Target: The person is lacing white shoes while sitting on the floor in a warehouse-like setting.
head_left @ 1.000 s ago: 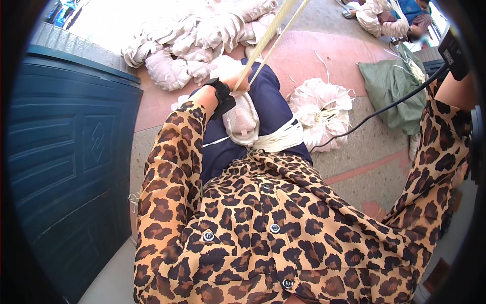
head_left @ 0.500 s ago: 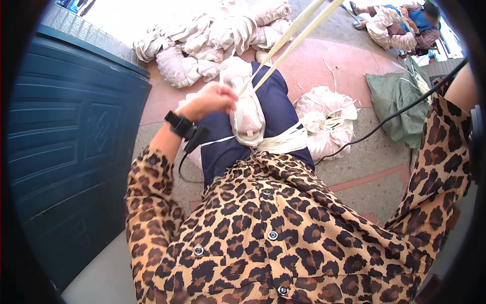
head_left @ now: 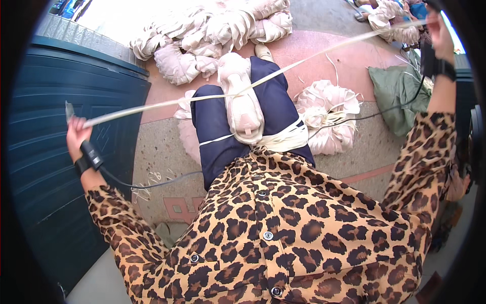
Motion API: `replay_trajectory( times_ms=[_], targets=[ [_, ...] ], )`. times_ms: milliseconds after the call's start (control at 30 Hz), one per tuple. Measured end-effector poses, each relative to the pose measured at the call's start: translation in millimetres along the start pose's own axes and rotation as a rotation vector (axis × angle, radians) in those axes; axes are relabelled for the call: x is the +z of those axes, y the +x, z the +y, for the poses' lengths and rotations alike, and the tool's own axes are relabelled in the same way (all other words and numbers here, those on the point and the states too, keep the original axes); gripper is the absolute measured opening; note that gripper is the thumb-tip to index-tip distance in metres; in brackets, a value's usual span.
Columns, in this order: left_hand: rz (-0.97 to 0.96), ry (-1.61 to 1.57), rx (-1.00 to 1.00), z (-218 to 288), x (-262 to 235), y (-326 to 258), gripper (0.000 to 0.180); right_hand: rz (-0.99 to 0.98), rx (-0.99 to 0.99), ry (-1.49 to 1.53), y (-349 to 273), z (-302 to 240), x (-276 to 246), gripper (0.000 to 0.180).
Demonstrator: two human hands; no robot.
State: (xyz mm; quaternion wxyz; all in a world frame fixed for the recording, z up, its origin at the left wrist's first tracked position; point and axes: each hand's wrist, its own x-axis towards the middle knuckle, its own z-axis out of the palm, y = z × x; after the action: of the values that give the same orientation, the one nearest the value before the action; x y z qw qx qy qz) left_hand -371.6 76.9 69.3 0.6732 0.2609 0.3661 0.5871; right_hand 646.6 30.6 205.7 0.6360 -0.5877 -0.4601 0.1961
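A pale pink and white shoe (head_left: 242, 106) lies lengthwise between my navy-trousered thighs. One flat cream shoelace (head_left: 314, 60) stretches taut across it, passing over its middle from hand to hand. At the far left, my left hand (head_left: 78, 134) is closed on one end, with a small translucent piece showing above the fingers. My right hand (head_left: 441, 40), raised at the upper right, grips the other end. A bunch of loose cream laces (head_left: 283, 139) rests over my right thigh.
Tied bundles of pinkish shoe pieces (head_left: 202, 40) heap up ahead. Another bundle (head_left: 326, 119) sits right of my leg, beside a green sack (head_left: 397, 99). A blue panelled door (head_left: 50, 167) stands close on the left. Black cables run from both wrists. Another person (head_left: 397, 23) sits at upper right.
My left hand has swung out from above the shoe to the far left. My right hand has come into view at upper right. The lace, which rose upward before, is now pulled sideways.
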Motion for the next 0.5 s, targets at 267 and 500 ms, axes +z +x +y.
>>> replay_trajectory(
  times_ms=[267,500],
  targets=[
    [0.35,0.158,-0.286,-109.4,31.4,-3.5,0.022,-0.652,0.214,-0.445,-255.6,88.2,211.0,0.015],
    [-0.201,0.789,-0.395,-301.1,197.7,-45.5,0.023,-0.787,0.008,-0.616,-355.5,124.6,328.9,0.017]
  ],
)
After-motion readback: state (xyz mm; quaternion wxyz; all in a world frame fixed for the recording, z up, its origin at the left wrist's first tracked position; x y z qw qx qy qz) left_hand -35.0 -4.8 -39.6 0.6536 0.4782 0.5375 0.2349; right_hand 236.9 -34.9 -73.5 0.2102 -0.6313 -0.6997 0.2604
